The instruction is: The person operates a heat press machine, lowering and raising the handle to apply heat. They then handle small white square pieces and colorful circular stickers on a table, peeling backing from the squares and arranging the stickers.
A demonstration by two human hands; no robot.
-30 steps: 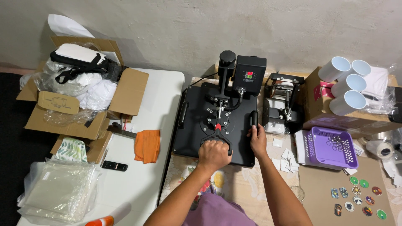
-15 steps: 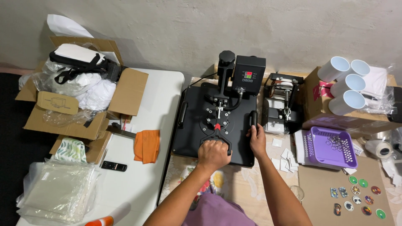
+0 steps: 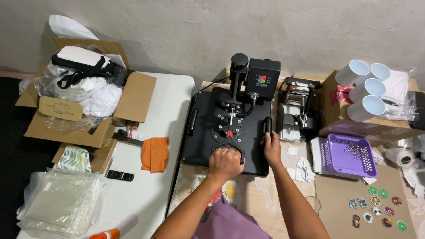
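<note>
Purple cloth (image 3: 230,223) of the person's clothing fills the near edge of the head view, both forearms reaching forward over a patterned surface (image 3: 252,194). Left hand (image 3: 226,163): fingers closed round the front handle of the black heat press (image 3: 228,128), which lies shut and flat at the middle of the surface. Right hand (image 3: 272,148): fingers loosely curled, resting on the press's right edge just below its side grip, holding nothing else. Judgement: a firm grip at the centre of the handle, with the right hand steadying the plate and kept off the seam, suits this step. Right of the hands, round coloured badges (image 3: 376,208) lie on a brown card; beyond them, a purple basket (image 3: 349,155) and small white paper slips (image 3: 301,166). Left, an orange cloth (image 3: 155,153) and a black remote (image 3: 120,175) lie on the white surface (image 3: 146,199), with clear plastic bags (image 3: 62,203) near. Farther back: open cardboard boxes (image 3: 88,115) with white goods at left, a small mug press (image 3: 296,110), and white mugs (image 3: 365,88) on a brown box bearing a pink label at right.
</note>
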